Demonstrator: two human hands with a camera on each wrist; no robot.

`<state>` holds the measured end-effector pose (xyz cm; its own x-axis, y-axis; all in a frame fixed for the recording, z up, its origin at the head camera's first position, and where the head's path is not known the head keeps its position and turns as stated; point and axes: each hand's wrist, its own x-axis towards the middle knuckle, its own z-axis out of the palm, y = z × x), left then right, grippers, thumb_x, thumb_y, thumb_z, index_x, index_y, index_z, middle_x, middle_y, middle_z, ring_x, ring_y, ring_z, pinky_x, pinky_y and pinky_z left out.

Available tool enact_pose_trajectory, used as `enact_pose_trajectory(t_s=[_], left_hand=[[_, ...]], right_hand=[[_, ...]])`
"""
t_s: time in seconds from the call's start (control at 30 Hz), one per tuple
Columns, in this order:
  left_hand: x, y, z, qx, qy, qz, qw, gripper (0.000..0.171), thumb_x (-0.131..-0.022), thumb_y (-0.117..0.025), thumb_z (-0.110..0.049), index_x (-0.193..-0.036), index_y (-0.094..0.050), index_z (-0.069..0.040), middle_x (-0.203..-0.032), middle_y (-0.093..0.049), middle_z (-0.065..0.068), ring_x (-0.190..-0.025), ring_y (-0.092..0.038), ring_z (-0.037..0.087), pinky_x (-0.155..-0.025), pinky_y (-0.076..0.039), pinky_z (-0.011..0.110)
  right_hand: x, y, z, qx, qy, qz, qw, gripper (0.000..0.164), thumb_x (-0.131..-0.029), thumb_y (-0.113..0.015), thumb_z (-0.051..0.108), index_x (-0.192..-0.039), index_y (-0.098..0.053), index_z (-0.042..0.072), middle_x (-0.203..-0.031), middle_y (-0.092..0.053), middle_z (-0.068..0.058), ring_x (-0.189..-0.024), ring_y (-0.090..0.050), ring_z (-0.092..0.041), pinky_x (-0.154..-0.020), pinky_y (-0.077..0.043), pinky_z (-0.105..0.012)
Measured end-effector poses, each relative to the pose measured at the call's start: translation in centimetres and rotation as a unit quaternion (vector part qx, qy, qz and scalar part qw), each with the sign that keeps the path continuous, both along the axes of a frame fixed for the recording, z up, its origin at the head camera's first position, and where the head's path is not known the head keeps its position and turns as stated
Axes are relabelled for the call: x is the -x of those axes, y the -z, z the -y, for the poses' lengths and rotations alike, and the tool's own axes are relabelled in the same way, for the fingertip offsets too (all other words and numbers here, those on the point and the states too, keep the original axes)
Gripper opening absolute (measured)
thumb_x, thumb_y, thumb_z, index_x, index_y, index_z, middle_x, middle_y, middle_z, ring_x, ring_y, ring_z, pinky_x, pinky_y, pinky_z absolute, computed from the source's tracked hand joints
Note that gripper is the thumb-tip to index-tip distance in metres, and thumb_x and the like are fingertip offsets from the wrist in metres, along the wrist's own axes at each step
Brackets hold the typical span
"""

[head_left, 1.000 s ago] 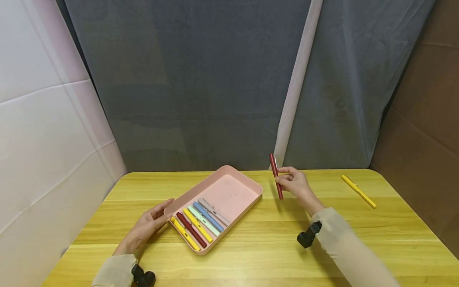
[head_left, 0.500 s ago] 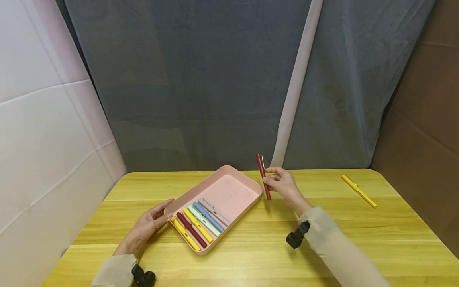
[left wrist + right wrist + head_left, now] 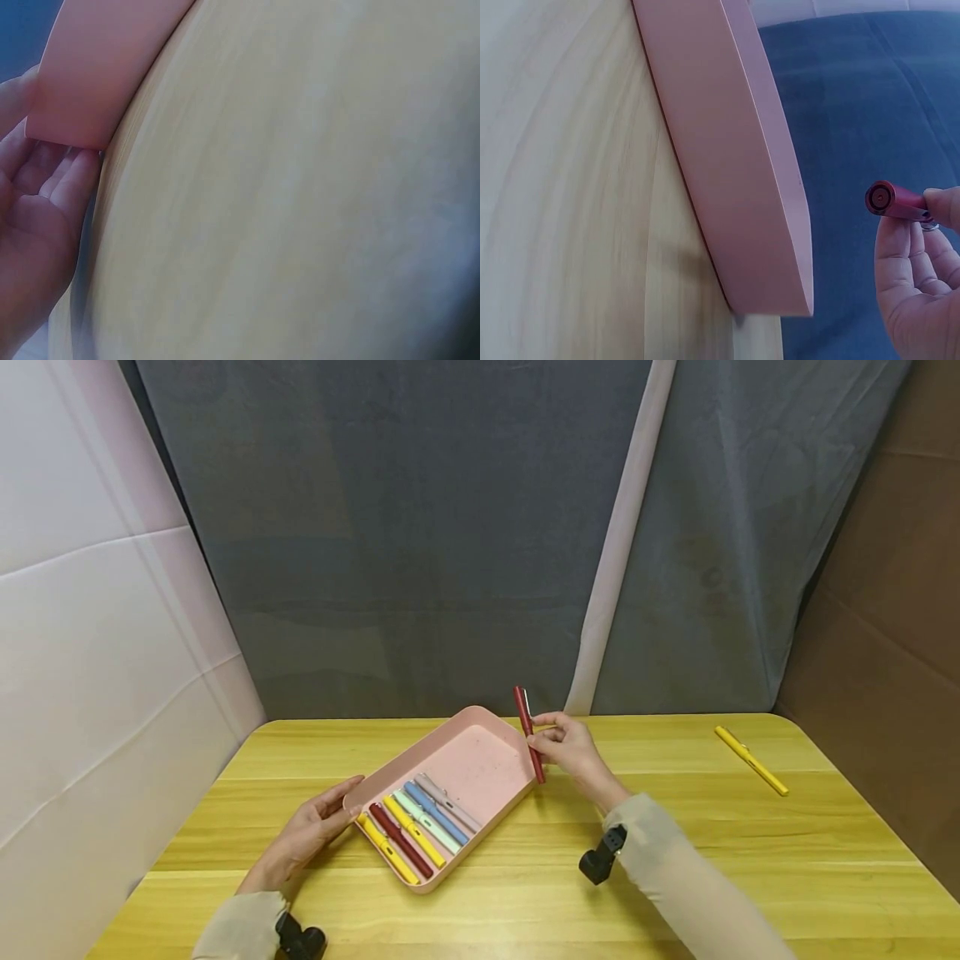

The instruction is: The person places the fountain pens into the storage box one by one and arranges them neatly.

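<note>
My right hand [image 3: 573,750] pinches a dark red pen [image 3: 524,710] with a silver clip between thumb and fingers. The pen stands nearly upright, overlapping the right end of the pink tray [image 3: 495,810] in the head view. In the right wrist view, the end of the red pen [image 3: 900,201] points toward the camera, beside the tray wall [image 3: 720,150]. My left hand [image 3: 311,827] holds the tray's left corner, thumb and fingers around it. Inside lie several pens side by side: yellow, a dark red pen [image 3: 401,840], yellow, mint, a blue pen [image 3: 435,812] and grey.
A yellow pen [image 3: 752,760] lies on the wooden table [image 3: 525,902] at the right. Grey cloth [image 3: 420,543] hangs behind the table, with a white wall [image 3: 105,610] at left and a brown one [image 3: 885,635] at right.
My right hand has carried the red pen leftward, from right of the tray to over its right end. The left hand, tray and other pens have stayed put.
</note>
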<state>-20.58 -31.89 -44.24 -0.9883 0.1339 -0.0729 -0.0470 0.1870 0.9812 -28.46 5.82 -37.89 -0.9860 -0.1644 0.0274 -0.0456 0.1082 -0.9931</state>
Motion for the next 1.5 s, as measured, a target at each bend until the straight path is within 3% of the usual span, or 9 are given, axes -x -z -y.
enact_pose_trajectory(t_s=[0.27, 0.53, 0.73, 1.13, 1.5], left_hand=[[0.1, 0.0, -0.1, -0.007, 0.004, -0.004, 1.0000, 0.064, -0.094, -0.057, -0.013, -0.147, -0.024, 0.003, -0.148, -0.026, 0.028, -0.104, -0.048, -0.010, -0.086, -0.042, 0.011], [0.1, 0.0, 0.0, -0.009, 0.007, 0.001, 0.9999, 0.065, -0.094, -0.057, -0.015, -0.147, -0.024, 0.002, -0.149, -0.025, 0.027, -0.104, -0.048, -0.010, -0.086, -0.041, 0.010], [0.1, -0.1, 0.0, -0.008, 0.008, 0.004, 0.9999, 0.065, -0.094, -0.057, -0.015, -0.148, -0.023, 0.002, -0.150, -0.024, 0.026, -0.104, -0.047, -0.011, -0.087, -0.041, 0.010], [0.0, -0.2, 0.0, -0.005, 0.007, 0.002, 1.0000, 0.065, -0.094, -0.057, -0.015, -0.148, -0.024, 0.002, -0.149, -0.025, 0.027, -0.103, -0.048, -0.010, -0.085, -0.042, 0.010], [0.0, -0.1, -0.1, -0.005, 0.008, -0.004, 0.9999, 0.065, -0.094, -0.057, -0.014, -0.147, -0.024, 0.003, -0.149, -0.025, 0.027, -0.104, -0.047, -0.011, -0.086, -0.041, 0.010]], right_hand=[[0.0, 0.3, 1.3, 0.015, -0.015, -0.011, 1.000, 0.032, -0.086, -0.063, -0.001, -0.118, -0.057, -0.003, -0.097, -0.065, -0.023, -0.070, -0.061, -0.011, -0.074, -0.055, -0.034], [-0.1, 0.7, 2.9, 0.007, -0.029, -0.020, 0.999, 0.029, -0.085, -0.064, 0.000, -0.114, -0.059, -0.001, -0.087, -0.066, -0.010, -0.072, -0.061, -0.012, -0.072, -0.056, -0.033], [-0.2, 0.9, 4.3, 0.000, -0.039, -0.015, 0.999, 0.030, -0.084, -0.065, 0.000, -0.113, -0.059, -0.002, -0.084, -0.064, -0.011, -0.070, -0.059, -0.013, -0.067, -0.056, -0.032], [-0.6, 1.4, 6.1, -0.052, -0.059, -0.030, 0.996, 0.021, -0.082, -0.069, 0.002, -0.101, -0.063, 0.003, -0.081, -0.066, -0.008, -0.068, -0.062, -0.013, -0.063, -0.056, -0.029], [-0.3, 1.9, 7.3, -0.094, -0.069, -0.007, 0.993, 0.024, -0.081, -0.068, -0.002, -0.104, -0.062, -0.002, -0.078, -0.065, -0.011, -0.066, -0.060, -0.010, -0.063, -0.055, -0.027]])
